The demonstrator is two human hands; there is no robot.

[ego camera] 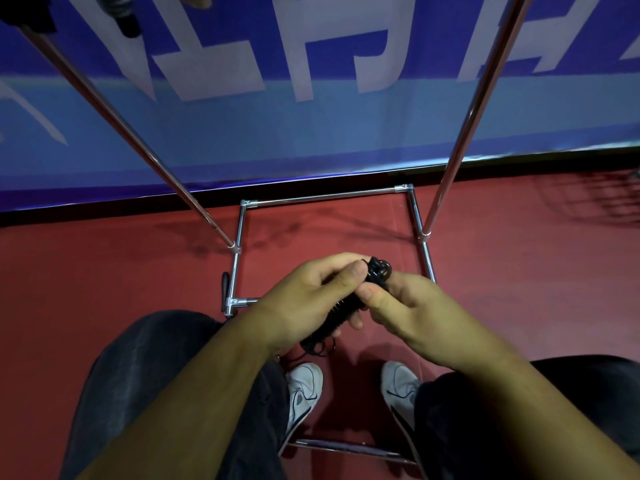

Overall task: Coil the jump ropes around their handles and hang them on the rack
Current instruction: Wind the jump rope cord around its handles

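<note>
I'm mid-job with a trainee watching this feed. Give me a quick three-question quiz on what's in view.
1. Fill in: the rack stands on a ___ floor.
2. Pick one: the black jump rope is held by A) the left hand alone, B) the right hand alone, C) both.
3. True or false: the rope lies on the floor.

Key: 1 red; 2 C; 3 false.
</note>
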